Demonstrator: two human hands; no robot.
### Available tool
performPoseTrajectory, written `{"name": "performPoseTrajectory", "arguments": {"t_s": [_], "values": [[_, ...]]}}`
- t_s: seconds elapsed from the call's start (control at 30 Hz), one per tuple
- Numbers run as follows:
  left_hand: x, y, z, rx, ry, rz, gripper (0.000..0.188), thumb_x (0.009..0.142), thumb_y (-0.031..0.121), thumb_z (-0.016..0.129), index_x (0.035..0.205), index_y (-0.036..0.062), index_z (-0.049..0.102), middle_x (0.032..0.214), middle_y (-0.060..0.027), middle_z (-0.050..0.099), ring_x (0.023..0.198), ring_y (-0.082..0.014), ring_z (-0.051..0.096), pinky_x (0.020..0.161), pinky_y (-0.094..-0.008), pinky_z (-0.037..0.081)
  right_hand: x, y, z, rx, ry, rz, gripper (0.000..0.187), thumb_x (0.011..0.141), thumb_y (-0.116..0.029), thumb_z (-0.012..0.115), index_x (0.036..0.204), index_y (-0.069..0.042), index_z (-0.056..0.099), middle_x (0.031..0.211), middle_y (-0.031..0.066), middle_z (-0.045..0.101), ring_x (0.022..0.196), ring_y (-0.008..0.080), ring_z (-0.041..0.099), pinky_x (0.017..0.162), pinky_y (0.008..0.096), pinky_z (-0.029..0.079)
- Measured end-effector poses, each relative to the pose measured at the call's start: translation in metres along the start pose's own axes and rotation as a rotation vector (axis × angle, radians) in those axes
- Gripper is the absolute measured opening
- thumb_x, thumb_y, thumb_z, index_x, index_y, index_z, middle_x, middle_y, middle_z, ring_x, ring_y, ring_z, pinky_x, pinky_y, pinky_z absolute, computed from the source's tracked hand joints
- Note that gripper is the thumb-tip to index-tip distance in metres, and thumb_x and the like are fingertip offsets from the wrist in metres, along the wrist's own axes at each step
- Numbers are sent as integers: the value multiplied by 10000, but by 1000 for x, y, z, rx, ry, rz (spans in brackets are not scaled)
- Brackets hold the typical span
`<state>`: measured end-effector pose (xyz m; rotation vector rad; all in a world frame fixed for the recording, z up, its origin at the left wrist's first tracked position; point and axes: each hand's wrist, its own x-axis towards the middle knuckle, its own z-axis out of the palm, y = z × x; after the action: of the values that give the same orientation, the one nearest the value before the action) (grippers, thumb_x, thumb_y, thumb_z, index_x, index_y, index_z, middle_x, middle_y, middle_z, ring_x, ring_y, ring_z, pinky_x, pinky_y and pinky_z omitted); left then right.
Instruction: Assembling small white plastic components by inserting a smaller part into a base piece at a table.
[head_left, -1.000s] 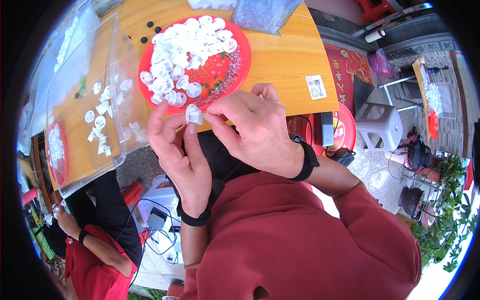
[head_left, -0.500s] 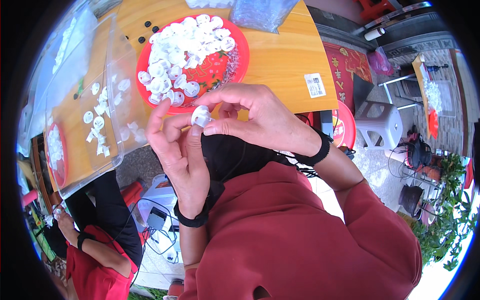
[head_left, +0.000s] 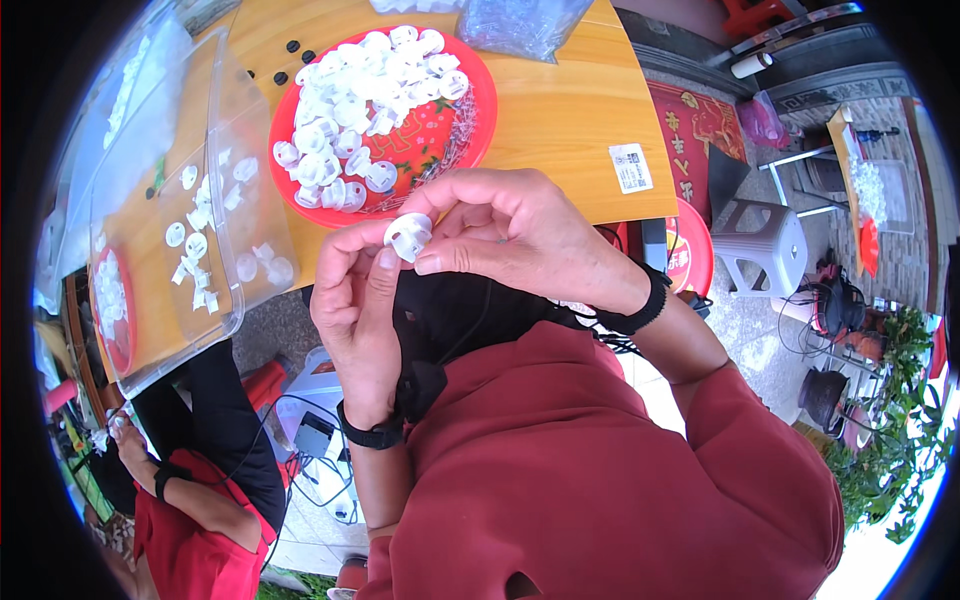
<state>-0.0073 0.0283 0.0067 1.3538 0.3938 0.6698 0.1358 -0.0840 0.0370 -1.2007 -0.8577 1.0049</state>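
Between my two hands, just off the table's near edge, is a small round white plastic part [head_left: 408, 236] with notches in its side. My left hand [head_left: 358, 310] pinches it from the left with thumb and forefinger. From the right, my right hand [head_left: 520, 232] grips the same part between thumb and fingertips; its other fingers curl behind. Just beyond my hands lies a red round tray [head_left: 405, 150] with a printed pattern. On it sit a heap of similar white parts [head_left: 350, 110] and a pile of thin clear pieces [head_left: 460, 135] along its right side.
A clear plastic bin [head_left: 236, 290] with scattered white pieces stands left on the wooden table [head_left: 570, 130]. Several black round pieces [head_left: 281, 78] and a clear bag [head_left: 525, 25] lie farther back. At lower left a co-worker's hand [head_left: 130, 440] holds something white. A grey stool [head_left: 760, 245] stands right.
The left hand's fingers, more spread before, have curled in around the white part. The part has turned a little between my fingertips, and both hands stay in nearly the same place.
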Motion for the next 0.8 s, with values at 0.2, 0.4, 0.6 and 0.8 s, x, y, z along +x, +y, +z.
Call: {"name": "performPoseTrajectory", "arguments": {"t_s": [0.2, 0.4, 0.6, 0.8], "values": [[-2, 0, 1, 7, 27, 0, 184, 967, 47, 549, 1142, -8, 571, 1066, -71, 640, 978, -111, 592, 872, -259, 460, -5, -1, 7, -146, 87, -96, 330, 877, -28, 686, 1189, 19, 588, 1051, 81, 644, 951, 127, 650, 850, 287, 550], [-2, 4, 8, -76, 22, 104, 234, 936, 39, 590, 1163, -15, 568, 1118, -88, 627, 1020, -134, 595, 918, -288, 465, -7, -3, 11, -283, 124, -278, 348, 866, -20, 691, 1194, 30, 587, 1040, 101, 643, 907, 149, 668, 821, 295, 566], [-5, 1, 2, 38, 27, 169, 271, 890, -26, 630, 1156, -23, 577, 1118, -98, 609, 993, -142, 608, 884, -284, 487, -11, 2, 14, -523, 156, -425, 367, 837, -19, 713, 1183, 26, 597, 1017, 106, 652, 858, 164, 686, 745, 284, 562], [-4, 2, 5, 40, 14, 287, 270, 877, -54, 635, 1142, -34, 586, 1090, -108, 594, 975, -151, 613, 831, -276, 517, -11, 4, 14, -577, 185, -500, 399, 811, -49, 744, 1182, 9, 608, 995, 119, 667, 830, 191, 690, 728, 293, 553]]}}
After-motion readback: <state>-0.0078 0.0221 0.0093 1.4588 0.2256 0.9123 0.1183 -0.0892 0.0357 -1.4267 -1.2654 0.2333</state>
